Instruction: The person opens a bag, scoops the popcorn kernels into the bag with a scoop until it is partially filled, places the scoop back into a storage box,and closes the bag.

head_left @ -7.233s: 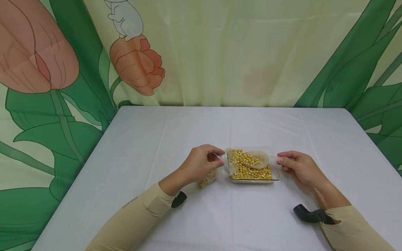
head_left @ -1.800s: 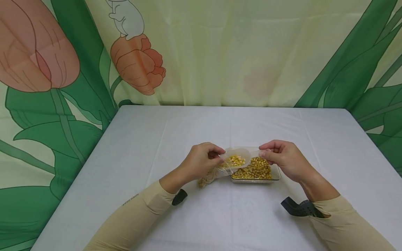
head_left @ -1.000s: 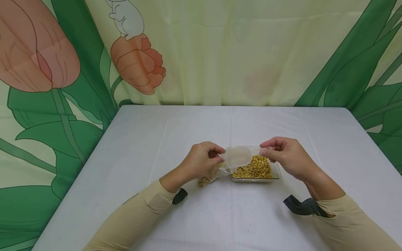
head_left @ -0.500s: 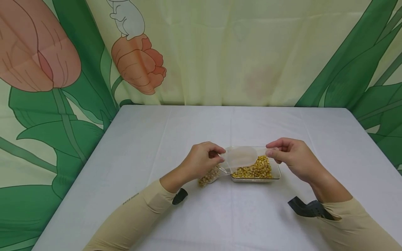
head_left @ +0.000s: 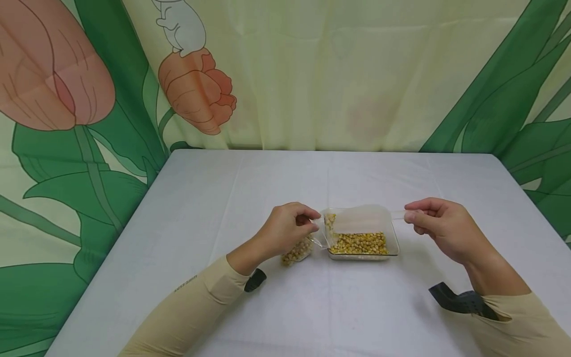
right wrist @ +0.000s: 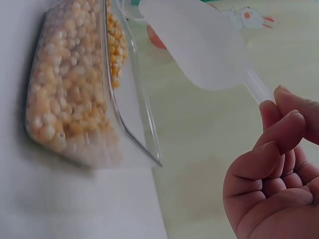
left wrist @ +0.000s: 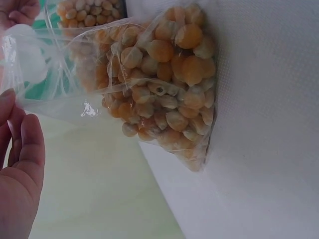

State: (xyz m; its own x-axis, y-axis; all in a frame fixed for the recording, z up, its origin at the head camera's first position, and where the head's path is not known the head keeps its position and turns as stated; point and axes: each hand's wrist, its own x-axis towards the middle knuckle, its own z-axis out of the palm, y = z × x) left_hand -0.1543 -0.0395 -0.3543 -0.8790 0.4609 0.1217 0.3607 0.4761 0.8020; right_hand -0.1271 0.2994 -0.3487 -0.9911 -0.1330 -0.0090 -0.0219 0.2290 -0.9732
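Note:
My left hand [head_left: 287,228] pinches the top edge of a clear plastic bag [left wrist: 164,74], holding its mouth toward the container. Corn kernels [left wrist: 162,50] fill the bottom of the bag, which rests on the table. In the head view most of the bag is behind the hand. With thumb and fingers, my right hand [head_left: 446,228] pinches the handle of a whitish plastic scoop [head_left: 363,218]. The scoop is above a clear rectangular container [right wrist: 119,119] of yellow corn kernels [head_left: 359,243]; none show on it. The right wrist view has the scoop [right wrist: 204,45] apart from the container's rim.
A white cloth covers the table [head_left: 250,183]. Behind it hangs a curtain [head_left: 321,74] printed with tulips and leaves. Dark straps [head_left: 464,302] sit at both wrists, over beige sleeves [head_left: 200,307].
The scoop carried kernels from the container to the bag's mouth and was tipped there. Since then my right hand has drawn it rightward, back over the container. My left hand has stayed put.

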